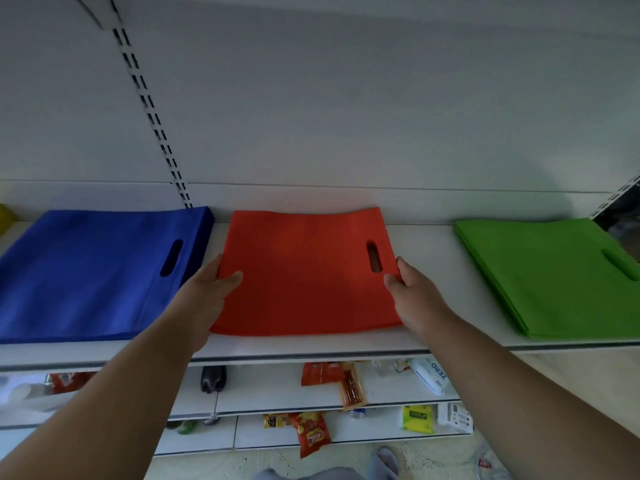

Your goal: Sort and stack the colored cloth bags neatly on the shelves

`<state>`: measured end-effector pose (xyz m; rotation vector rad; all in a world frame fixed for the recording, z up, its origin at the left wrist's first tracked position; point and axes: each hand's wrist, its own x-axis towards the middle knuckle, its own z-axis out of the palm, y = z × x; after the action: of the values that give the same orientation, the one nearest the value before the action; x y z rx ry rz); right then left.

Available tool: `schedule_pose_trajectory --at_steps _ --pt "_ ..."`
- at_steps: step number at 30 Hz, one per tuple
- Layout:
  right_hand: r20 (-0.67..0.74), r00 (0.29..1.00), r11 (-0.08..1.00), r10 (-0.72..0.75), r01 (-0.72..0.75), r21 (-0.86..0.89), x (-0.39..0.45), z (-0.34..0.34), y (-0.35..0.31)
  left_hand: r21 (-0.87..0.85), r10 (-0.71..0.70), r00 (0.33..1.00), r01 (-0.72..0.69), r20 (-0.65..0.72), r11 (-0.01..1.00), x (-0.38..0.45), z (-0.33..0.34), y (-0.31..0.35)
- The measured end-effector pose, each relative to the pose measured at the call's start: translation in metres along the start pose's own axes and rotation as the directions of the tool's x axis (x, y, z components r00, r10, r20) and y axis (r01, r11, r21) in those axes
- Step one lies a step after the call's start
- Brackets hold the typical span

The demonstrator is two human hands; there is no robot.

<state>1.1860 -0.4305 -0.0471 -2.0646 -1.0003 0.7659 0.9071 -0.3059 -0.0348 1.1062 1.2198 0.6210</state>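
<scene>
A red cloth bag (304, 271) lies flat in the middle of the white shelf (429, 341), its handle slot toward the right. My left hand (207, 292) pinches the bag's left edge, thumb on top. My right hand (412, 292) pinches the right edge beside the slot. A stack of blue bags (93, 271) lies to the left on the same shelf. A stack of green bags (550, 275) lies to the right.
The white back panel with a slotted upright (152, 112) rises behind the bags. Lower shelves hold snack packets (313, 436), a dark bottle (213, 377), a white pack (429, 375) and a yellow-green pack (417, 419). A yellow object (5, 216) shows at the far left.
</scene>
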Motion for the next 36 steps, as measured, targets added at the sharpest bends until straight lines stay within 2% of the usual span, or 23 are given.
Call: schedule_pose_trajectory --at_steps 4,10,12,16,19,21,26,31,34,36 --pt "-0.088 0.995 0.984 0.05 -0.034 0.176 -0.005 -0.008 0.005 0.138 0.01 0.994 -0.025 0.109 0.99 -0.002 0.004 0.003" --pt "0.004 1.0 0.974 0.011 -0.012 0.225 -0.004 -0.006 0.006 0.134 0.07 0.996 -0.076 0.049 0.988 -0.008 0.01 0.001" --pt "0.01 1.0 0.967 0.013 -0.015 0.253 -0.004 -0.01 0.004 0.187 0.089 0.994 -0.1 0.067 0.977 -0.008 0.011 0.002" --pt "-0.017 0.999 0.912 0.047 -0.036 0.408 -0.007 -0.012 0.008 0.193 0.104 0.99 -0.121 0.092 0.974 -0.004 0.01 0.005" --pt "0.048 0.998 0.93 0.028 -0.043 0.364 -0.009 -0.012 0.009 0.069 0.126 0.992 -0.124 -0.017 0.99 -0.012 0.01 -0.003" --pt "0.039 0.999 0.932 0.032 -0.044 0.359 -0.01 -0.011 0.012 0.055 0.164 0.985 -0.16 -0.056 0.986 -0.024 0.011 -0.012" --pt "0.038 0.999 0.923 0.032 -0.044 0.382 -0.015 -0.008 0.014 0.151 0.177 0.984 -0.172 -0.024 0.973 -0.021 0.012 -0.017" --pt "-0.074 0.997 0.942 0.024 0.003 0.337 -0.026 -0.013 0.016 0.177 0.226 0.97 -0.209 -0.084 0.962 -0.023 0.003 -0.025" --pt "0.002 0.999 0.965 -0.043 0.041 0.261 -0.034 -0.005 0.012 0.131 0.176 0.983 -0.168 -0.052 0.977 -0.026 0.004 -0.034" --pt "0.007 0.999 0.966 -0.034 0.031 0.257 -0.036 -0.004 0.011 0.117 0.158 0.986 -0.151 -0.049 0.982 -0.027 0.006 -0.034"
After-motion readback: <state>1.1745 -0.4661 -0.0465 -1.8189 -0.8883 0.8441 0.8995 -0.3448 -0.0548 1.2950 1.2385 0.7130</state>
